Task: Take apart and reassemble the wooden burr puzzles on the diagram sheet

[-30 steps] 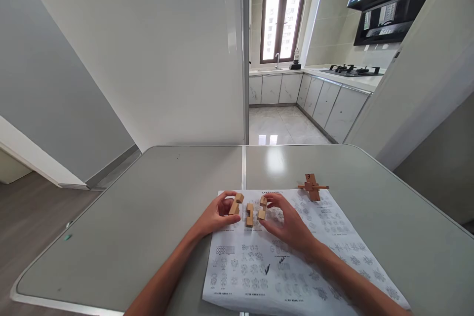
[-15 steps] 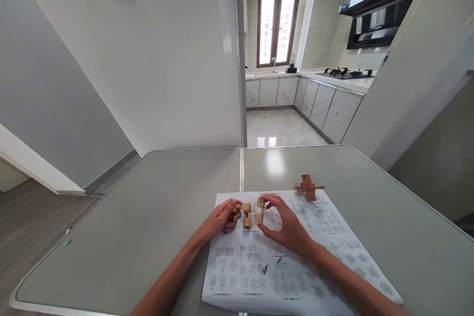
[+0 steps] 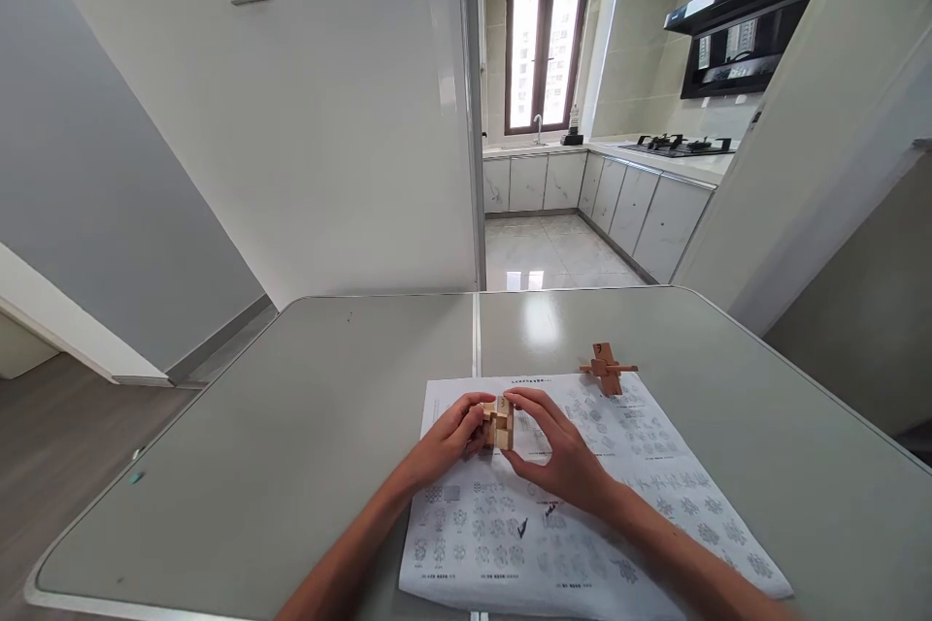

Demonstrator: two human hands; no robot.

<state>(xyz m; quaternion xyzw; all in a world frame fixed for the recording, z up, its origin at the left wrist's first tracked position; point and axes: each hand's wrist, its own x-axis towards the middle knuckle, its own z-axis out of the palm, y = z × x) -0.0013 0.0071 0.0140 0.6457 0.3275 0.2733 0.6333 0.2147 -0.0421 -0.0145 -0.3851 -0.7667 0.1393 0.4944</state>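
Note:
My left hand is closed around light wooden puzzle pieces that are joined together, its fingers hiding part of them. Between the thumb and fingers of my right hand is a notched wooden puzzle piece, upright, pressed up against the pieces on the left. Whether the two interlock, I cannot tell. Both hands are just above a printed sheet covered with small diagrams of puzzle assemblies and a few black check marks.
A reddish-brown wooden cross-shaped puzzle rests at the sheet's upper right edge. The grey table has a seam down its middle. A small green bit lies near the left edge. Beyond the table a doorway shows a kitchen.
My two hands have come together. The notched piece in my right hand has moved left and now meets the pieces in my left hand, closing the earlier gap.

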